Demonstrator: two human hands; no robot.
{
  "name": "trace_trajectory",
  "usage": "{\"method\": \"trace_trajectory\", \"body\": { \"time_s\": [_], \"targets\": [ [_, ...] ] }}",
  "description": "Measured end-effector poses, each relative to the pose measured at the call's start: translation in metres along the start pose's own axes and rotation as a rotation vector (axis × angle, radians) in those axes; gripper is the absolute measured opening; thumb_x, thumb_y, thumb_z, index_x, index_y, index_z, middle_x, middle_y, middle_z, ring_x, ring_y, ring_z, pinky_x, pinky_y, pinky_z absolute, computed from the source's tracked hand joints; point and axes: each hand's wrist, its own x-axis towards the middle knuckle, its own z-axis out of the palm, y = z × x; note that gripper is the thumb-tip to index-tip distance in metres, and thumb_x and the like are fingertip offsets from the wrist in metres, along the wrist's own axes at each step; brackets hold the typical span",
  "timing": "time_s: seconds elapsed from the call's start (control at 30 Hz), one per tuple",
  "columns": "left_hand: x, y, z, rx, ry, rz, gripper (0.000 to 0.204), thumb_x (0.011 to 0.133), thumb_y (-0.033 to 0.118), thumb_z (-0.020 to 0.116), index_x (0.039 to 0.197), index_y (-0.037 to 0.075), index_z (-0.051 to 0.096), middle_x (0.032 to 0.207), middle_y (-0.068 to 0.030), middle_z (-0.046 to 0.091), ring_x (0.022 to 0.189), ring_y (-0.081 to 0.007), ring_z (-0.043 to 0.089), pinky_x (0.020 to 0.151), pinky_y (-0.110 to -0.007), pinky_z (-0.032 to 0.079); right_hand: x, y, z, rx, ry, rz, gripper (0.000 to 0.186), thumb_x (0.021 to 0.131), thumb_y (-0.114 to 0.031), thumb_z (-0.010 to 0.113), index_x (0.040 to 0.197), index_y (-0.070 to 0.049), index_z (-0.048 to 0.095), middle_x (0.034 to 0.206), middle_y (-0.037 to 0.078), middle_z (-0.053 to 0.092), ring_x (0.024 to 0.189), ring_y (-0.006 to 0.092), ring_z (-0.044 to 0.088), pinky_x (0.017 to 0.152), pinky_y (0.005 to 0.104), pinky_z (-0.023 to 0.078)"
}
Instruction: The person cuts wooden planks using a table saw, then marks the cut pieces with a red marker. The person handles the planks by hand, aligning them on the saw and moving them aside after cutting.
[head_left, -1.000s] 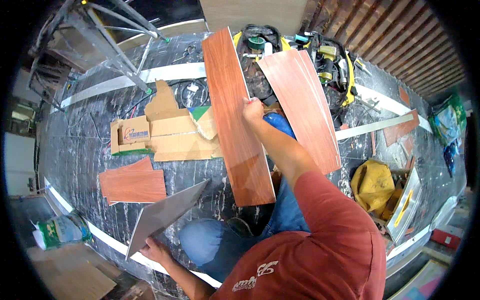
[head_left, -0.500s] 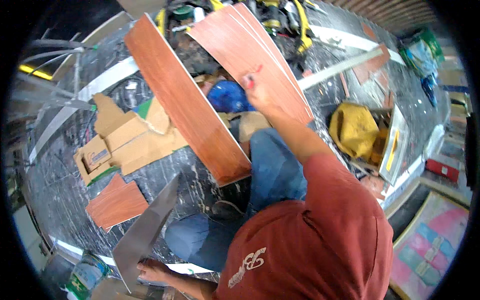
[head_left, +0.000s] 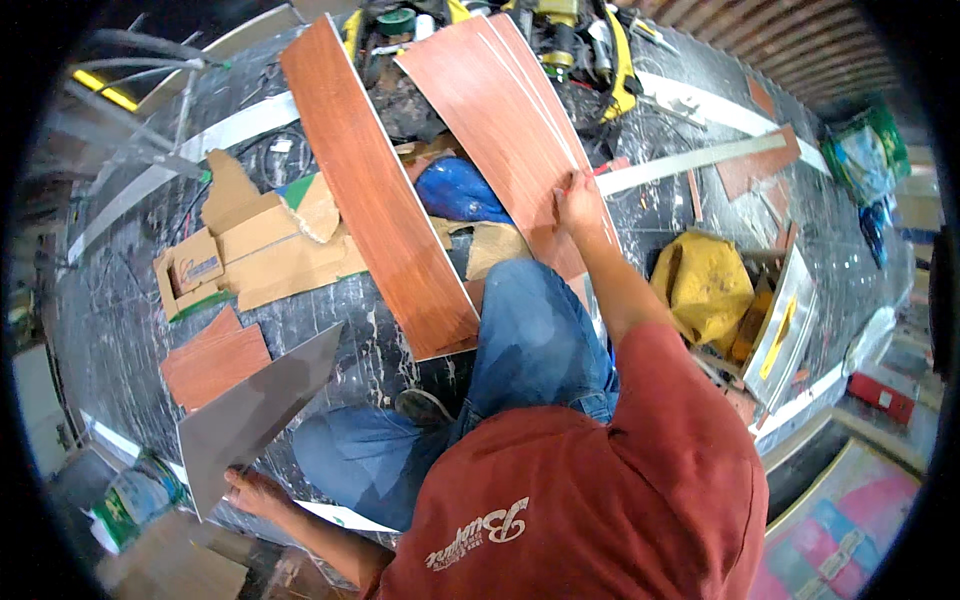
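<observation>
Two hands in the head view, your only view. Your left hand (head_left: pixel 255 492) grips the grey board (head_left: pixel 255 410) by its lower edge, fingers closed on it; board sits tilted, left of your bent legs (head_left: pixel 380 455), pointed end up toward the right. Your right hand (head_left: pixel 580 205) is at the right side of the plank stack (head_left: pixel 490 110), fingers curled; can't tell if they're closed on it. Pale strip (head_left: pixel 700 165) runs off to the right, near that hand. Long plank (head_left: pixel 380 190) slants left of the stack, blue bag (head_left: pixel 460 190) between them. Cardboard (head_left: pixel 285 250) left of the plank, offcuts (head_left: pixel 225 350) below it, behind the board. Yellow cloth (head_left: pixel 700 285) right of your right forearm.
</observation>
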Motion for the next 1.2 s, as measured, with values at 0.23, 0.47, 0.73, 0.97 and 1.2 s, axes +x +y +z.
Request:
{"method": "trace_trajectory", "body": {
  "time_s": [0.23,0.47,0.73,0.97,1.2],
  "targets": [
    [-0.010,-0.018,-0.001,-0.461,-0.087,-0.031,0.068,0.090,0.042,0.068,0.129,-0.008,0.044,0.127,-0.0181,0.055,0.114,-0.0261,0.054,0.101,-0.039,0.041,-0.015,-0.003,-0.002,0.010,-0.031,0.115,0.063,0.077,-0.031,0.077,0.119,0.004,0.047,0.122,0.033,0.050,0.110,0.0482,0.052,0.095,0.0500,0.044],
    [-0.009,-0.016,0.002,-0.347,-0.078,-0.042,0.051,0.097,0.031,0.060,0.125,-0.009,0.046,0.121,-0.0141,0.057,0.105,-0.0230,0.054,0.093,-0.038,0.043,0.023,0.024,-0.006,0.042,-0.049,0.058,0.050,0.069,-0.032,0.085,0.095,0.003,0.061,0.085,0.020,0.067,0.079,0.0364,0.066,0.073,0.0451,0.053],
    [-0.010,-0.026,-0.002,-0.226,-0.049,-0.024,0.050,0.094,0.042,0.062,0.108,-0.005,0.054,0.094,-0.0078,0.059,0.077,-0.0150,0.050,0.069,-0.030,0.040,0.020,-0.028,-0.007,0.103,-0.134,-0.005,0.063,0.071,-0.031,0.082,0.116,0.004,0.055,0.116,0.024,0.056,0.109,0.0400,0.057,0.094,0.0449,0.047],
    [-0.014,-0.031,-0.007,-0.268,-0.076,0.006,0.056,0.092,0.039,0.066,0.117,-0.008,0.052,0.109,-0.0130,0.062,0.097,-0.0187,0.057,0.086,-0.032,0.044,0.069,-0.068,-0.013,0.021,-0.259,0.163,0.079,0.068,-0.045,0.082,0.120,0.006,0.052,0.123,0.030,0.055,0.116,0.0405,0.055,0.097,0.0439,0.046],
    [-0.018,-0.021,-0.005,-0.419,-0.035,-0.087,0.045,0.093,0.031,0.066,0.114,-0.007,0.055,0.112,-0.0130,0.063,0.099,-0.0200,0.058,0.090,-0.033,0.044,0.071,-0.080,-0.033,0.228,-0.373,0.077,0.069,0.069,-0.047,0.081,0.108,0.006,0.060,0.097,0.021,0.069,0.095,0.0343,0.067,0.084,0.0409,0.052]
  ]
}}
